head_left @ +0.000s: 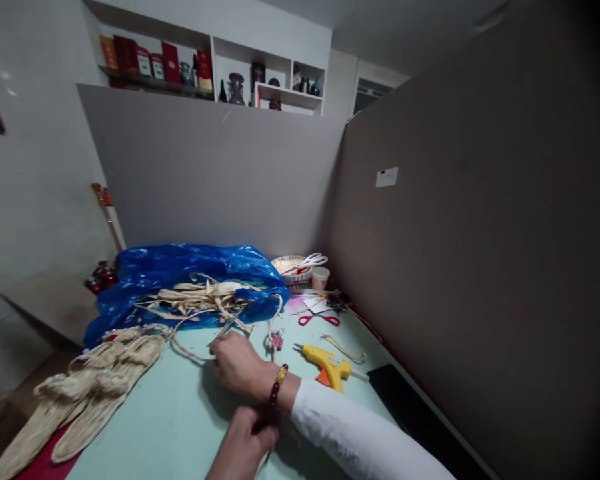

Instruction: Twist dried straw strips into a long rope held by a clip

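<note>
My right hand (pixel 237 365) reaches left across the pale green table (pixel 180 413) in a white sleeve, with a dark red bead bracelet (pixel 276 395) on the wrist. Its fingers are curled on a thin straw strand (pixel 190 352) that loops out from a pile of dried straw strips (pixel 205 297). My left hand (pixel 240 448) is at the bottom edge, right below the bracelet, fingers closed; what they pinch is hidden. The straw pile lies on a crumpled blue plastic bag (pixel 180 270).
Woven straw sandals (pixel 90 387) lie at the left. A yellow glue gun (pixel 330 367), red scissors (pixel 320 319), a pink clip (pixel 277 341), a paper cup (pixel 321 277) and a small basket (pixel 289 268) holding white scissors sit at the right. A black slab (pixel 405 400) lies by the grey partition (pixel 455 267).
</note>
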A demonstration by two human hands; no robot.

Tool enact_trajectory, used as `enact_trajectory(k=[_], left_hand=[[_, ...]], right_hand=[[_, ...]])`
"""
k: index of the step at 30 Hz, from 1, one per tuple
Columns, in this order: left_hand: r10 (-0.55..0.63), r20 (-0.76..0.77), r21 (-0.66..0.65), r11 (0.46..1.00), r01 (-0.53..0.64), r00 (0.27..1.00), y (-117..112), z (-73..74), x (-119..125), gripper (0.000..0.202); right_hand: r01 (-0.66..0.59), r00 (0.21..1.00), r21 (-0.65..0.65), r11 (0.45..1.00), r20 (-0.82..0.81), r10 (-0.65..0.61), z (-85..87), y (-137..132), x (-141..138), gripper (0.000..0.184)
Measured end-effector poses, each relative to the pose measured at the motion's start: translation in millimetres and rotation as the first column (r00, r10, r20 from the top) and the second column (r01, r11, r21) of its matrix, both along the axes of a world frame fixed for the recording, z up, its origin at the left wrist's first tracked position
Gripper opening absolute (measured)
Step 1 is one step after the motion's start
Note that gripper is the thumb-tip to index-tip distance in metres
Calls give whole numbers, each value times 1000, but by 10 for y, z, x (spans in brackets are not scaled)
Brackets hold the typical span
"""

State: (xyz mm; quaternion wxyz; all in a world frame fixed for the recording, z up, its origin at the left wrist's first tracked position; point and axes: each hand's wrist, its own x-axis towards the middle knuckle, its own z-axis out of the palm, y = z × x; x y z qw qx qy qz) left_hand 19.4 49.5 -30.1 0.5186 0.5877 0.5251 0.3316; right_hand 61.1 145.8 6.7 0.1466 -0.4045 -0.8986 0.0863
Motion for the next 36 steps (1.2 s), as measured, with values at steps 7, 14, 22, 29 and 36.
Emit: enact_trajectory(k=[7, 14, 22, 29, 36], left_hand=[[2, 13, -1, 1000, -2, 1000, 20, -113, 34, 16], [14, 41, -34, 999, -12, 999, 6, -91, 42, 16], [21, 37, -34, 999, -20, 999, 14, -58, 36, 17], [6, 16, -14, 1000, -5, 1000, 43, -111, 23, 19], [-35, -2, 2, 999, 35, 999, 72, -119, 9, 19]], right_hand=[[101, 876, -15, 995, -472, -96, 341, 322, 236, 24], [122, 377, -188, 975, -900, -221, 800, 771, 752, 27], [74, 39, -285, 956, -957, -288, 914, 1071, 1126, 31], [256, 29, -290, 922, -951, -307, 830, 1272, 1391, 34], [482, 414, -218, 849, -797, -440, 518, 1407, 1302, 26]])
